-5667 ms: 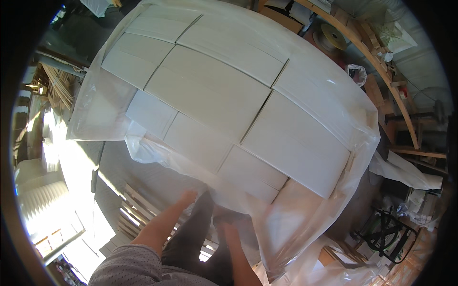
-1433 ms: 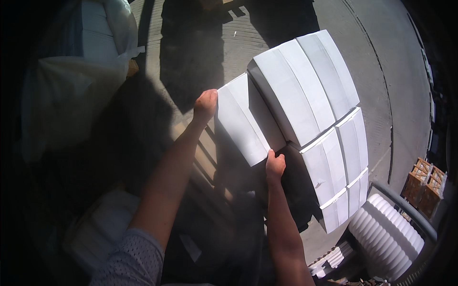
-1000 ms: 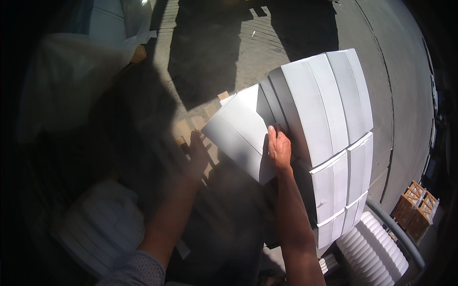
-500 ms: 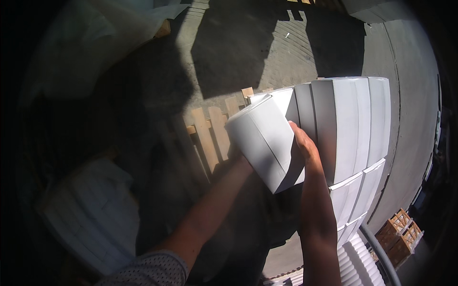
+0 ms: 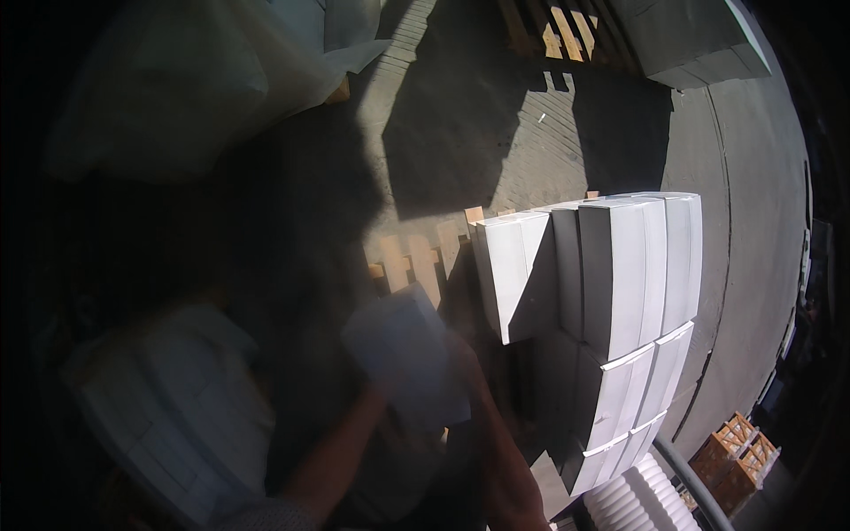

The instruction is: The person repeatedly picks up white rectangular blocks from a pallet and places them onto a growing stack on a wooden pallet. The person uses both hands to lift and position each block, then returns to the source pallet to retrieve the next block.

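White box [image 5: 403, 350] is held up btwn both hands, low & a bit left of centre, tilted, w/ shade & blur over it. Its lower left part is met by L hand [image 5: 381, 396], mostly hidden by the box; its right side is met by R hand [image 5: 461, 356]. So the box lies btwn the two sets of fingers, which are closed on it from opposite sides; exact bend of each finger can't be told, as they're blurred, dark or covered.

Wooden pallet [image 5: 425, 268] is seen just past the box's far edge, slats partly sunlit. To the right, well apart from R hand, end box [image 5: 511, 257] is stood upright beside white stack [image 5: 636, 274]; its face is split btwn sun & shade. White stack is built in tiers, outer faces brightly lit. Below it, ribbed white roll [image 5: 639, 500] is set next to grey rail [image 5: 686, 473], w/ wooden crates [image 5: 730, 462] farther right.

Lower left, pale stack [image 5: 164, 420] is dimly seen; upper left is taken up by plastic sheet [image 5: 204, 97]. At top right, grey block [image 5: 695, 49] is placed near wooden slats [image 5: 567, 34]. Concrete floor [image 5: 761, 177] is crossed by hard-edged shadows
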Available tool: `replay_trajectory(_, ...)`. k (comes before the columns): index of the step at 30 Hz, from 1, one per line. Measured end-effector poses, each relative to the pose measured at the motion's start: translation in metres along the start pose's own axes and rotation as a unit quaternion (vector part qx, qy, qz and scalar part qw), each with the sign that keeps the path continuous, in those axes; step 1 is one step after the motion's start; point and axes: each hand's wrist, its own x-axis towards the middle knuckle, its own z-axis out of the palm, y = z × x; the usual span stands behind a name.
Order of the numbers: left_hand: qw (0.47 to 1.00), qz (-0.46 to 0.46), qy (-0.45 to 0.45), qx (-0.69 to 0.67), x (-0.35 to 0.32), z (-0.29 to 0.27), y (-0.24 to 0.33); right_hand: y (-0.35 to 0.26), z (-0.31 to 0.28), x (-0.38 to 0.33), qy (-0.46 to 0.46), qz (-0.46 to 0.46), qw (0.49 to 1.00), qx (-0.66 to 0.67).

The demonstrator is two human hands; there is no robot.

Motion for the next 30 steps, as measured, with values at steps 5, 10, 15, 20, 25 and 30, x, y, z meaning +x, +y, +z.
replay_trajectory(5,0.998,-0.016,0.053,0.011,-0.119,-0.083,0.063,-0.097,0.077,-0.056,-0.126,0.123,0.977,0.117)
replay_trajectory(10,0.998,-0.013,0.064,0.002,-0.196,-0.131,0.12,-0.17,0.107,-0.071,-0.134,0.13,0.971,0.151)
replay_trajectory(15,1.0,-0.004,0.02,0.007,-0.218,-0.14,0.18,-0.244,0.093,-0.054,-0.123,0.243,0.946,0.173)
replay_trajectory(20,0.999,0.01,-0.014,0.037,-0.237,-0.146,0.247,-0.33,0.079,-0.021,-0.047,0.257,0.909,0.325)
replay_trajectory(25,0.997,0.039,-0.024,0.059,-0.269,-0.162,0.295,-0.393,0.093,0.002,-0.079,0.074,0.99,0.085)
replay_trajectory(30,0.997,0.071,-0.013,0.042,-0.304,-0.186,0.304,-0.446,0.105,0.011,-0.086,-0.018,0.991,0.105)
